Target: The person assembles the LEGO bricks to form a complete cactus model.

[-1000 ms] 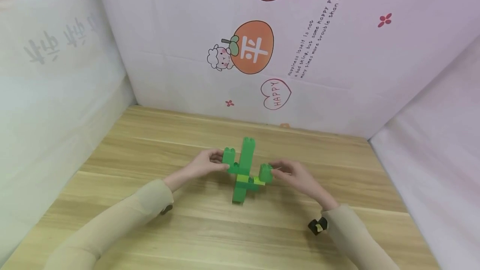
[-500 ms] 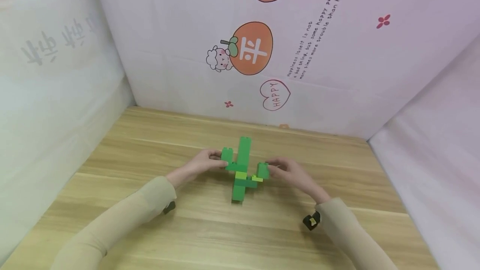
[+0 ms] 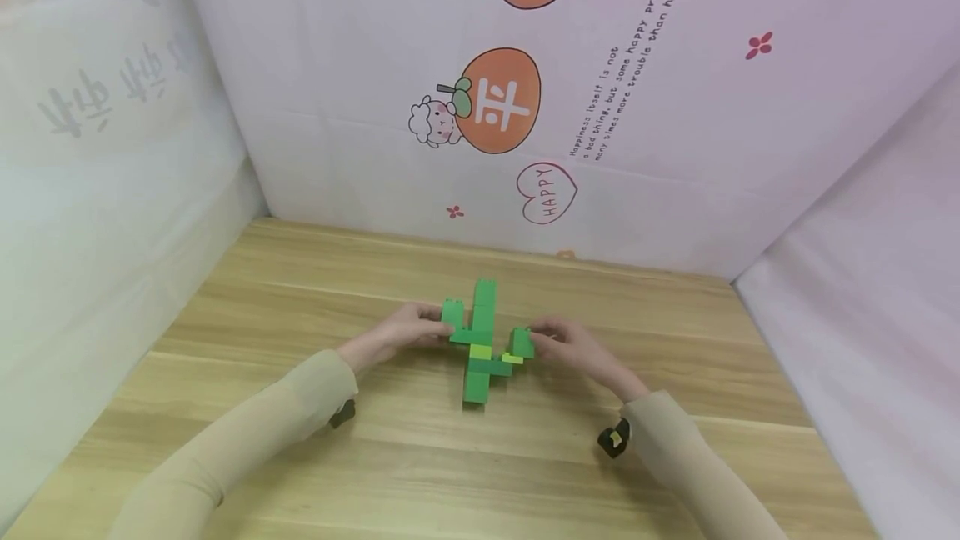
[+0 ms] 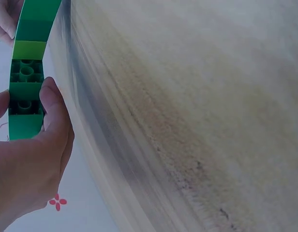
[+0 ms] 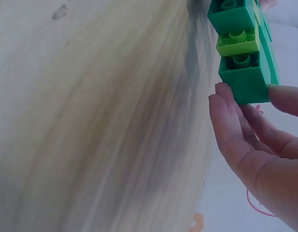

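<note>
A cactus-shaped model of toy building blocks [image 3: 482, 315], mostly green with lime pieces, stands upright between both hands in the head view. It has a tall central column and a stepped side arm on each side. My left hand [image 3: 408, 326] pinches the green block [image 3: 452, 315] that tops the left arm, thumb on the near side. On the other side my right hand [image 3: 573, 348] holds the right arm's end block [image 3: 522, 343] between thumb and fingers. From below, the right wrist view shows the hollow undersides of that arm's green blocks [image 5: 245, 79] and a lime block [image 5: 238, 46].
The wood-grain table [image 3: 480, 473] stretches around the model. A white printed cloth wall [image 3: 637, 215] rises behind it, with more white cloth at the left and right. A black wrist device [image 3: 613, 438] sits at the right cuff, another [image 3: 342, 413] at the left.
The model has shifted slightly left and leans a little differently, its top studs showing less. My right hand has moved left with it; both hands keep their hold.
</note>
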Motion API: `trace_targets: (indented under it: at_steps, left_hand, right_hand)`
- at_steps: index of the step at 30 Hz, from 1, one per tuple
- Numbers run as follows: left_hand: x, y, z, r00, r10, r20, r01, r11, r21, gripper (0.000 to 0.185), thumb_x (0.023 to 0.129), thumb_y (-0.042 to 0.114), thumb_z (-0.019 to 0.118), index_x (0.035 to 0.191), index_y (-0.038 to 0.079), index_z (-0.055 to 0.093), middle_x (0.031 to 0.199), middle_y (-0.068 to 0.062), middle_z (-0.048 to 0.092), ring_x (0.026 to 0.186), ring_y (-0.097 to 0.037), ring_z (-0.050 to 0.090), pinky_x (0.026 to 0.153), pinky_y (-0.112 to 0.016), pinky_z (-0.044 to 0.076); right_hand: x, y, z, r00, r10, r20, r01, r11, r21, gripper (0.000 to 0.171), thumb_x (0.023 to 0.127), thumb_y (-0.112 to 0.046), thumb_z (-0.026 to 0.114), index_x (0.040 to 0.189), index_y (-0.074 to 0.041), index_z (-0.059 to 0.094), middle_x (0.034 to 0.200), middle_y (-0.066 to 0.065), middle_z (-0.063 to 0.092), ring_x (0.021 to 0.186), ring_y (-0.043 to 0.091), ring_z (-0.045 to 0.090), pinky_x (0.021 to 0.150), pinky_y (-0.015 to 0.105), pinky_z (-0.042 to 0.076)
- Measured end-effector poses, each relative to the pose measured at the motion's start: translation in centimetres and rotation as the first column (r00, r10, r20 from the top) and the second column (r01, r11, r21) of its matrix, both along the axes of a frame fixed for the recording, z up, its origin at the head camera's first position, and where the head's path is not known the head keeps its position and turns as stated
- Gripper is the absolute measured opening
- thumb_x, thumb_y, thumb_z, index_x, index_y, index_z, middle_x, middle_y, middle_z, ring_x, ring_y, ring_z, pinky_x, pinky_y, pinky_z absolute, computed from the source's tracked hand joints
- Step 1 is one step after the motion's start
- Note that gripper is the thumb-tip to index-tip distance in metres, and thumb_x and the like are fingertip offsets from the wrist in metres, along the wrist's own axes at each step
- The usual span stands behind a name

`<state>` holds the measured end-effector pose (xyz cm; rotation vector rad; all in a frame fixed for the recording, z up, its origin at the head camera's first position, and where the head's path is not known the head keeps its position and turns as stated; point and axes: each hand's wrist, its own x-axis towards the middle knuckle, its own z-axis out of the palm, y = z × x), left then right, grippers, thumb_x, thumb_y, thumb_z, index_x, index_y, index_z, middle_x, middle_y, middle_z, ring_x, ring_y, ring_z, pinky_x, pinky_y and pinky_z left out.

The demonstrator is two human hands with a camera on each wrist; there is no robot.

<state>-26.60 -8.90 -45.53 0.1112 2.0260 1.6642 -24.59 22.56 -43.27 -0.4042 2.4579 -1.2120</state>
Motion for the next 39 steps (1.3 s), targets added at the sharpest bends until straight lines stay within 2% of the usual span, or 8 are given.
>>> trace_targets:
  at_steps: [6, 12, 20, 26, 30, 39]
  left_hand:
    - [-0.1, -0.1, -0.3, 0.999, 0.015, 0.051, -0.016, 1.0, 0.007, 0.065, 0.089, 0.014, 0.071, 0.142, -0.01, 0.042, 0.139, -0.027, 0.055, 0.121, -0.031, 0.064, 0.102, -0.035, 0.055]
    - [-0.1, -0.1, -0.3, 0.996, 0.01, 0.085, -0.012, 1.0, 0.029, 0.057, 0.089, 0.012, 0.07, 0.137, -0.011, 0.048, 0.133, -0.026, 0.06, 0.108, -0.026, 0.069, 0.098, -0.034, 0.058]
    - [-0.1, -0.2, -0.1, 0.994, -0.009, 0.105, 0.005, 0.999, 0.045, 0.048, 0.089, 0.01, 0.069, 0.129, -0.013, 0.055, 0.132, -0.027, 0.06, 0.096, -0.021, 0.071, 0.096, -0.033, 0.059]
    - [-0.2, -0.1, 0.2, 0.992, -0.027, 0.122, 0.024, 0.999, 0.024, 0.031, 0.089, 0.008, 0.068, 0.115, -0.009, 0.065, 0.11, -0.015, 0.069, 0.087, -0.017, 0.071, 0.09, -0.03, 0.061]
    - [-0.1, -0.1, 0.4, 0.99, -0.026, 0.135, 0.024, 1.0, 0.018, 0.024, 0.089, 0.008, 0.068, 0.106, -0.008, 0.068, 0.097, -0.007, 0.069, 0.083, -0.015, 0.07, 0.087, -0.029, 0.062]
    - [0.0, -0.1, 0.2, 0.98, 0.005, 0.197, -0.013, 0.999, 0.041, 0.021, 0.089, 0.007, 0.068, 0.104, -0.008, 0.068, 0.094, -0.008, 0.068, 0.08, -0.015, 0.069, 0.085, -0.027, 0.062]
  right_hand:
    - [0.0, 0.0, -0.3, 1.0, 0.001, 0.027, 0.0, 1.0, -0.03, 0.047, 0.1, -0.031, 0.057, 0.135, 0.0, 0.054, 0.131, 0.023, 0.061, 0.11, 0.03, 0.067, 0.092, 0.039, 0.061]
    - [0.2, -0.3, -0.6, 1.0, 0.006, 0.028, -0.005, 1.0, -0.005, 0.046, 0.101, -0.029, 0.056, 0.136, 0.001, 0.053, 0.134, 0.024, 0.059, 0.11, 0.031, 0.067, 0.091, 0.037, 0.061]
    - [0.2, -0.5, -1.1, 0.999, 0.032, 0.02, -0.032, 0.999, -0.006, 0.044, 0.102, -0.024, 0.054, 0.134, 0.006, 0.052, 0.132, 0.028, 0.058, 0.109, 0.033, 0.067, 0.088, 0.036, 0.062]
    - [0.2, -0.5, -1.4, 0.999, 0.035, 0.029, -0.034, 0.999, -0.031, 0.043, 0.101, -0.022, 0.055, 0.133, 0.007, 0.052, 0.133, 0.029, 0.057, 0.113, 0.037, 0.065, 0.089, 0.037, 0.062]
    - [0.3, -0.6, -1.5, 0.999, 0.043, 0.021, -0.042, 0.999, -0.028, 0.042, 0.101, -0.02, 0.056, 0.132, 0.008, 0.053, 0.133, 0.03, 0.057, 0.113, 0.039, 0.065, 0.088, 0.037, 0.062]
    - [0.3, -0.6, -1.5, 0.998, 0.063, 0.014, -0.063, 0.998, -0.03, 0.041, 0.098, -0.017, 0.06, 0.13, 0.008, 0.054, 0.132, 0.03, 0.057, 0.117, 0.044, 0.061, 0.091, 0.039, 0.061]
